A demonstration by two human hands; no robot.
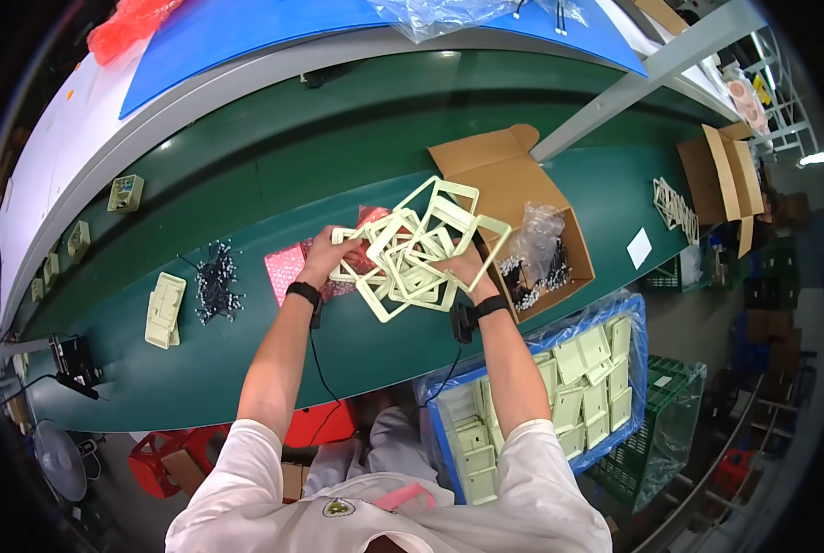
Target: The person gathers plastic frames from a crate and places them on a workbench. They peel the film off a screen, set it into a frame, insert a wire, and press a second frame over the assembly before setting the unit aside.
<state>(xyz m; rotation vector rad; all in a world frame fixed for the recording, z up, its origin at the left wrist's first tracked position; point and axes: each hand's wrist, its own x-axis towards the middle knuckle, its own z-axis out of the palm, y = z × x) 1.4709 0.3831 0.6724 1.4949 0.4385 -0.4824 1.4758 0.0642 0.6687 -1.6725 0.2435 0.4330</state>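
Observation:
A loose heap of pale green rectangular plastic frames (413, 261) is gathered between my two hands over the green table. My left hand (323, 255) grips the heap's left side, its fingers closed round a frame edge. On the right side, my right hand (464, 266) has its fingers round the frames, partly hidden by them. The frames are tangled and tilted at many angles. Pink bubble wrap (287, 273) lies under and beside the heap, near my left hand. An open cardboard box (578, 241) with a clear bag and black cables stands just right of my right hand.
Black cables (216, 282) and stacked pale green trays (164, 310) lie on the left of the table (246, 369). A blue-lined crate (640, 355) of pale green plastic parts stands below the table edge at right. More frames (675, 208) lie far right.

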